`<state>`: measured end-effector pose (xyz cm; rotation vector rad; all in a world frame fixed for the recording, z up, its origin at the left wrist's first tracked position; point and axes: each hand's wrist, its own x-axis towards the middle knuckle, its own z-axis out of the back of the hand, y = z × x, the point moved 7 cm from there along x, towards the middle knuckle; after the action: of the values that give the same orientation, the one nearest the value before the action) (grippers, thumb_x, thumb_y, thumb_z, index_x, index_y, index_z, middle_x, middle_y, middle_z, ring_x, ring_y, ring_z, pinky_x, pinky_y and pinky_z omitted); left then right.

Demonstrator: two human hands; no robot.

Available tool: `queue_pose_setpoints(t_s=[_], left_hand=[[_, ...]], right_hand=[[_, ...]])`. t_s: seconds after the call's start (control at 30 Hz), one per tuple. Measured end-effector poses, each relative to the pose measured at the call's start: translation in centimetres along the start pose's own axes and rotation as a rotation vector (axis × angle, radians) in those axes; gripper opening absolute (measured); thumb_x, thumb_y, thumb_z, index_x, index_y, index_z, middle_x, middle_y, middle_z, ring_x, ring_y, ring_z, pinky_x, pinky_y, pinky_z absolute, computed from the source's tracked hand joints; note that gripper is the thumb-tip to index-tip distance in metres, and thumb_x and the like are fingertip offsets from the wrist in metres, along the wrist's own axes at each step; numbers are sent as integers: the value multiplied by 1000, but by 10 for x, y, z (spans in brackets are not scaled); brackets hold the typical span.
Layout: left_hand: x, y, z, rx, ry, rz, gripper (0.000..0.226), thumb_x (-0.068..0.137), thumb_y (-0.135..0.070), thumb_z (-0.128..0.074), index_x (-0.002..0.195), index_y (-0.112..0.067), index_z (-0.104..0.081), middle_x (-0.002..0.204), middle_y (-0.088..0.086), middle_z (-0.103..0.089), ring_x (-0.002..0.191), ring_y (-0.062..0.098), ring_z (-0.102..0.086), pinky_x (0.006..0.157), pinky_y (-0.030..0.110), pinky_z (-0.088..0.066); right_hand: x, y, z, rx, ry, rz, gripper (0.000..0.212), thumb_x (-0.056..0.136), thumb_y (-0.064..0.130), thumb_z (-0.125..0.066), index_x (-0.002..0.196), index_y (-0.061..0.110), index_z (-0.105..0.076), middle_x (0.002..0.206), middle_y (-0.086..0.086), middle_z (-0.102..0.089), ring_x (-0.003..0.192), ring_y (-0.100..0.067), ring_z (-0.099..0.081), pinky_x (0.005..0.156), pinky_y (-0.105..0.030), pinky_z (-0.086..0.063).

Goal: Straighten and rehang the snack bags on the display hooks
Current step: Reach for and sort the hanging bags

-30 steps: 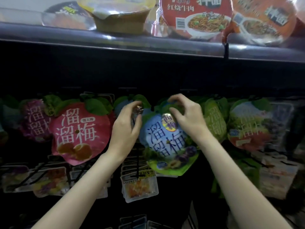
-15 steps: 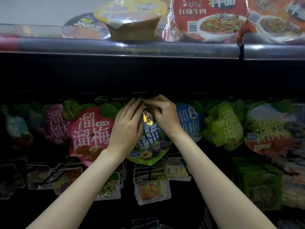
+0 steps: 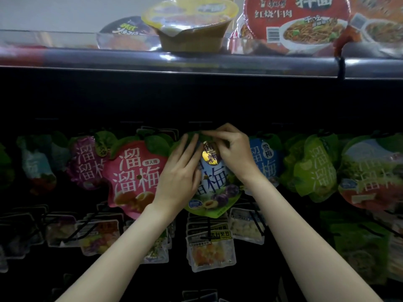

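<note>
Plum-shaped blue snack bag with green leaf top [image 3: 214, 184] hangs between our hands in the upper hook row. Our left hand [image 3: 180, 178] lies flat on it, fingers straight and together; our right hand [image 3: 234, 155] pinches its leaf top. A pink plum-shaped bag [image 3: 133, 177] hangs just left.

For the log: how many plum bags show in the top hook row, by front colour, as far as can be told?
Pink bag: 1
Purple bag: 1
Blue bags: 2
Green bag: 1
Multicolour bag, right end: 1
Dim bag, far left, colour unclear: 1
Total: 7
</note>
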<state>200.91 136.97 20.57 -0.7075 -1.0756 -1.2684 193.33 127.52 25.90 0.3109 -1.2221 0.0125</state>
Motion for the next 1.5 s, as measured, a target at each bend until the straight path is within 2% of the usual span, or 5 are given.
queue_pose_setpoints(t_s=[0.43,0.53,0.87,1.33,1.5], left_hand=[[9,10,-32,140,155,99,53,89,-29,-33,129,2,-51,137,24,-45,129,41,-40,104,49,-22],[5,4,-38,190,126,82,51,82,-23,-53,127,2,-52,136,27,-45,127,43,-41,102,51,-27],[-15,-69,-81,171,224,-146,47,74,-28,-69,120,-20,-60,148,8,-36,139,33,-15,110,59,-6],[-32,-25,-70,55,291,-215,55,63,-11,-78,115,-11,-62,142,14,-43,136,31,-24,110,53,-16],[-33,-28,-73,-16,316,-198,47,64,-16,-78,109,-12,-67,142,14,-42,136,36,-28,109,50,-8]], right_hand=[[-12,-31,-26,-241,186,-243,48,90,-5,-50,133,15,-51,130,-16,-42,121,-30,-40,101,-25,-35],[-28,-23,-8,-315,8,-253,42,86,-6,-53,122,13,-62,135,-14,-39,126,-30,-32,104,-28,-30],[-160,-130,41,364,-344,-1245,61,83,11,-67,135,10,-36,132,-9,-48,120,-28,-49,102,-47,-42],[-150,-84,43,1527,-954,-1235,16,94,-5,-40,95,-7,-55,85,-22,-58,78,-24,-57,50,-29,-55],[-145,-73,67,1472,-953,-1202,16,94,-5,-42,94,-9,-57,76,-23,-64,75,-25,-59,42,-29,-53]])
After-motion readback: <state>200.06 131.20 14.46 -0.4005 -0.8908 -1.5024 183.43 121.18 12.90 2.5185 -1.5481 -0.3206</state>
